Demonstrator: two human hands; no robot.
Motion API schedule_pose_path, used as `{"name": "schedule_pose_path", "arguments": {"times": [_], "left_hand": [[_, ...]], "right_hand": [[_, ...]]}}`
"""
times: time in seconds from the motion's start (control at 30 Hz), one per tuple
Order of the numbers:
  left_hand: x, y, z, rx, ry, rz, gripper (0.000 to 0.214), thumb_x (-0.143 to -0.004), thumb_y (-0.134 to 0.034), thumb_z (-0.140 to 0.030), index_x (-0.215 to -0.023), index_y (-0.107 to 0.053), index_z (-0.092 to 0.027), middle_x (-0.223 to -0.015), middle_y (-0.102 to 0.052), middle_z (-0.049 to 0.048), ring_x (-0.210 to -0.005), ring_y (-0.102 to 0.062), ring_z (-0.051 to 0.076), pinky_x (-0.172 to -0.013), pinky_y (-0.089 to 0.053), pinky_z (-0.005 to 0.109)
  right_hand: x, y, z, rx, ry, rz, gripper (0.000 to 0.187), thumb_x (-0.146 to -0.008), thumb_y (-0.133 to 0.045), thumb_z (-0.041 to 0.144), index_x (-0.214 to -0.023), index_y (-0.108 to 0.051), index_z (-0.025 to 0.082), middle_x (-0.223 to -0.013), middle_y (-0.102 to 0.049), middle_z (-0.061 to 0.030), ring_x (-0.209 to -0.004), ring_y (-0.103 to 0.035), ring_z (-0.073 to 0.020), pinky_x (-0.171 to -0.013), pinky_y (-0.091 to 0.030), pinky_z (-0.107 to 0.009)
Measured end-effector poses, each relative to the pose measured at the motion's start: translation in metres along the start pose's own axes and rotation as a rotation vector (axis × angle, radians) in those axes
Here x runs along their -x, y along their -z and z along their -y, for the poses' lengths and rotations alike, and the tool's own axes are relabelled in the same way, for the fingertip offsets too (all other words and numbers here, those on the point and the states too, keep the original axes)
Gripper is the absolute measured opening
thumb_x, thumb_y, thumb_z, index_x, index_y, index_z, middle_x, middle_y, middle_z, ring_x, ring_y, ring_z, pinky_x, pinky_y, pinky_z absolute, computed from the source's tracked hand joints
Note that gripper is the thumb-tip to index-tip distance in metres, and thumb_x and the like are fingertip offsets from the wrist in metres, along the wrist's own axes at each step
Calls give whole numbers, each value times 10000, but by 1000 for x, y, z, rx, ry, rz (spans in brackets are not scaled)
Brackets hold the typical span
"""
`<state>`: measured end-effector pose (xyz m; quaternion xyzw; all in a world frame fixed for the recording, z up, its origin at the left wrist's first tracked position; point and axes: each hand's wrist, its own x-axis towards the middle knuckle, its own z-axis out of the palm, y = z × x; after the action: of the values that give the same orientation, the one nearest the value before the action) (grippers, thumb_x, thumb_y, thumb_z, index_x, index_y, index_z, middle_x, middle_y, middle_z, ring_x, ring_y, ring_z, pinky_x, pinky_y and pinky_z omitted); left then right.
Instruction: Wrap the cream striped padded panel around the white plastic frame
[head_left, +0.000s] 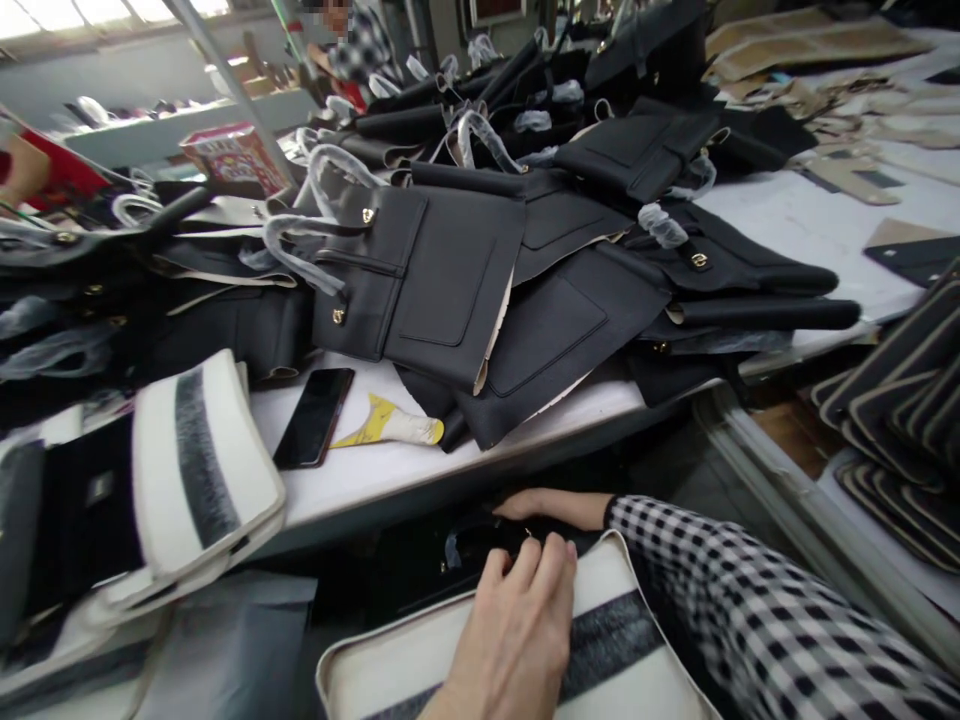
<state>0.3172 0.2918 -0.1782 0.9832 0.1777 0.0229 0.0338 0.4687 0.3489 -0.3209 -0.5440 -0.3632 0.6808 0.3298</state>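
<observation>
My left hand (517,625) rests on a white padded board with a grey stripe (420,665) at the bottom. Its fingers are curled, and the tips press on a black leather piece (480,545) at the board's far edge. My right hand (551,506), in a black-and-white checked sleeve, reaches in from the right. It lies stretched out along the same black piece, just below the table edge. What sits under the fingers is hidden in shadow.
The white table (390,470) carries a heap of black leather bag panels (450,270) with wrapped handles, a dark phone (313,417) and a yellow-and-white scraper (390,425). A second striped pad (202,460) lies at left. Stacked panels (907,400) stand at right. Another person (352,40) works at the back.
</observation>
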Motion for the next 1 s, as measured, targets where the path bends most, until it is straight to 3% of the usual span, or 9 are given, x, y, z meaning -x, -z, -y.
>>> {"name": "schedule_pose_path", "arguments": {"times": [0.13, 0.2, 0.3, 0.43, 0.57, 0.7, 0.8, 0.9, 1.0], "left_hand": [[10, 22, 3, 141, 86, 75, 476, -881, -514, -196, -1356, -495, -179, -1184, -598, 70, -986, -531, 246, -740, -454, 370], [19, 29, 6, 228, 142, 36, 411, -877, -543, -204, -1285, -560, -252, -1117, -609, 39, -1011, -531, 241, -747, -449, 359], [37, 33, 13, 333, 242, -41, 230, -901, -545, -210, -1076, -673, -286, -1024, -628, 4, -980, -547, 205, -739, -442, 329], [68, 32, 25, 395, 325, -98, 177, -928, -555, -252, -948, -727, -289, -967, -667, -23, -914, -585, 177, -755, -443, 316], [90, 32, 29, 302, 239, -124, 165, -924, -557, -239, -967, -714, -264, -1003, -665, -11, -912, -583, 188, -738, -440, 333], [97, 30, 25, 177, 169, -154, 204, -879, -574, -183, -1062, -659, -213, -1082, -643, 35, -966, -576, 222, -745, -446, 371], [99, 28, 28, 202, 156, -151, 150, -872, -576, -200, -977, -682, -217, -1052, -649, 38, -970, -588, 229, -748, -451, 369], [104, 29, 39, 329, 218, -142, 176, -868, -568, -205, -915, -729, -258, -1008, -674, 4, -933, -615, 207, -748, -459, 340], [117, 33, 54, 472, 362, -134, 249, -836, -585, -182, -978, -755, -295, -1008, -704, -30, -909, -646, 182, -746, -469, 302]], "right_hand": [[16, -12, 53, 283, -172, 158, 398, -815, -671, 515, -692, -712, 139, -622, -661, -34, -600, -585, -164, -646, -506, -303], [35, -26, 77, 385, -159, 193, 545, -872, -532, 630, -794, -733, 129, -739, -706, -79, -639, -609, -176, -602, -485, -286], [63, -53, 95, 510, -50, 135, 651, -915, -379, 683, -837, -719, 133, -854, -721, -86, -747, -623, -184, -647, -472, -272], [82, -81, 90, 669, 38, 64, 684, -940, -305, 667, -726, -669, 129, -784, -708, -86, -746, -616, -201, -660, -443, -289], [89, -95, 88, 825, 116, 10, 661, -955, -281, 650, -671, -633, 168, -724, -694, -58, -725, -612, -195, -650, -401, -279], [93, -103, 92, 957, 142, -88, 662, -969, -234, 636, -654, -608, 189, -720, -689, -58, -707, -609, -188, -646, -380, -272], [94, -107, 91, 1057, 144, -149, 660, -969, -219, 640, -660, -604, 201, -746, -694, -60, -715, -609, -188, -649, -364, -275], [93, -110, 88, 1160, 135, -182, 652, -972, -207, 635, -679, -610, 213, -777, -701, -62, -734, -615, -198, -655, -345, -285], [92, -115, 86, 1252, 123, -190, 647, -975, -188, 631, -706, -611, 222, -772, -699, -63, -749, -622, -214, -654, -328, -293]]}}
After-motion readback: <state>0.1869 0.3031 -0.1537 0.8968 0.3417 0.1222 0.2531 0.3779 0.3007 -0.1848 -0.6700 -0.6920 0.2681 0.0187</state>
